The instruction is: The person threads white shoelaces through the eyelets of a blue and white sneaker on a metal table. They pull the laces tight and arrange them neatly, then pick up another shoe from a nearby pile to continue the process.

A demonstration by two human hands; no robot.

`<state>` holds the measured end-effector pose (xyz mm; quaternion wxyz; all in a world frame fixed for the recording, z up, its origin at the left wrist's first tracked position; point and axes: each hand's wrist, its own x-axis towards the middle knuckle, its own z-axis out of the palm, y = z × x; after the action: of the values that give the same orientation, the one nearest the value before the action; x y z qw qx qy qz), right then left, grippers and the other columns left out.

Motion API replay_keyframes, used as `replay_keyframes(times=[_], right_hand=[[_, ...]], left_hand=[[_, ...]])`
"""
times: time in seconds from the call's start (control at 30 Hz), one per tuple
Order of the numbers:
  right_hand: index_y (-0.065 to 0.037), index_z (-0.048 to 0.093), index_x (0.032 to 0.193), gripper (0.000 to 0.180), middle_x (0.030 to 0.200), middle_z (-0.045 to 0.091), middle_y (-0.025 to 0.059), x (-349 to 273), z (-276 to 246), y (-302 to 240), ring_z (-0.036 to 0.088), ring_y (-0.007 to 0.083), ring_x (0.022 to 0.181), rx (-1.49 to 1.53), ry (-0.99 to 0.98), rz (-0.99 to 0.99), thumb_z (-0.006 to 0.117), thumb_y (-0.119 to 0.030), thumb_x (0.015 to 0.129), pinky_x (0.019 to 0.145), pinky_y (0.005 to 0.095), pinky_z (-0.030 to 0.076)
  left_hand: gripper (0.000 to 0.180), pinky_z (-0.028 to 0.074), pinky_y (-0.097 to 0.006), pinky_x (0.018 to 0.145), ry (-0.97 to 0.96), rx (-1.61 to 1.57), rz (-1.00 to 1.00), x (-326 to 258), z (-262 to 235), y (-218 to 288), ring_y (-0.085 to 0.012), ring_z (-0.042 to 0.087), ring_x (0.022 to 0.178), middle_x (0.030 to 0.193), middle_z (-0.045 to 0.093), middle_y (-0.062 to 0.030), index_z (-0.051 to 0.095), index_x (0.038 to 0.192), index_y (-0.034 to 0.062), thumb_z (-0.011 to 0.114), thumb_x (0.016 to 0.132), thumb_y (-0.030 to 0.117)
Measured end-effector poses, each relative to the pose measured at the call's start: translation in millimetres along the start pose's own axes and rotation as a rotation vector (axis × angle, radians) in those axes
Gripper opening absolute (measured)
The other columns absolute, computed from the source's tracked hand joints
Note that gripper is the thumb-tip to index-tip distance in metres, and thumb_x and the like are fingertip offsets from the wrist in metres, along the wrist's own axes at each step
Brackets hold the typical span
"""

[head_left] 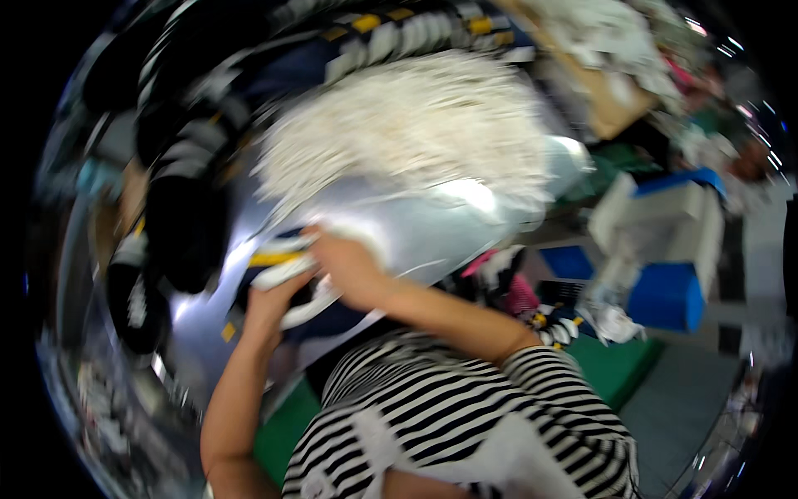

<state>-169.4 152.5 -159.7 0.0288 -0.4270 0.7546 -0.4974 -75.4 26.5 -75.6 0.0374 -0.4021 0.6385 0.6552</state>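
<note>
A navy shoe upper (276, 259) with a yellow stripe and white laces (309, 311) lies close in front of my body on the shiny metal table. My left hand (281, 298) is closed on the near left side of it, fingers curled. From the right, my right hand (347, 268) reaches over, its fingers pinched together at the white lacing. Motion blur hides just how the fingertips meet the lace. Beyond both hands a large heap of white laces (407, 125) covers the far half of the table.
Dark shoes (187, 224) with grey lacing crowd the left side, and a row of similar ones (399, 37) runs along the back. On the right stand a white and blue bin (665, 274) and a pink item (522, 293). The bare metal tabletop (432, 229) reflects bright light.
</note>
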Motion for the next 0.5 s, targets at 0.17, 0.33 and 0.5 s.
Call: replay_keyframes(times=[0.17, 0.33, 0.5], right_hand=[[-0.009, 0.052, 0.122, 0.027, 0.082, 0.067, 0.0166, 14.3, -18.5, -25.1, 0.066, 0.0374, 0.076, -0.024, -0.102, 0.255, 0.057, -0.017, 0.097, 0.067, 0.0457, 0.050], [-0.004, 0.051, 0.120, 0.026, 0.086, 0.068, 0.0197, 19.2, -27.1, -26.1, 0.066, 0.0403, 0.078, -0.057, -0.087, 0.311, 0.055, -0.016, 0.097, 0.069, 0.0477, 0.051], [-0.004, 0.051, 0.122, 0.026, 0.085, 0.067, 0.0160, 16.7, -28.9, -20.0, 0.066, 0.0372, 0.079, -0.092, -0.054, 0.314, 0.053, -0.015, 0.099, 0.070, 0.0433, 0.050]], left_hand=[[0.037, 0.051, -0.029, 0.084, -0.049, -0.084, 0.029, 11.5, -5.2, -8.8, -0.0151, 0.064, 0.094, 0.104, 0.069, -0.0050, 0.065, 0.112, 0.0016, 0.081, 0.079, 0.010], [0.025, 0.046, -0.025, 0.072, -0.422, -0.309, 0.087, -46.6, -35.6, 11.1, -0.0099, 0.058, 0.088, 0.107, 0.066, -0.0045, 0.066, 0.104, 0.0019, 0.074, 0.084, 0.014], [0.012, 0.046, -0.026, 0.067, -0.353, -0.345, 0.440, -103.1, -71.9, 43.7, -0.0147, 0.057, 0.083, 0.096, 0.059, -0.0055, 0.070, 0.097, -0.0017, 0.067, 0.088, 0.007]])
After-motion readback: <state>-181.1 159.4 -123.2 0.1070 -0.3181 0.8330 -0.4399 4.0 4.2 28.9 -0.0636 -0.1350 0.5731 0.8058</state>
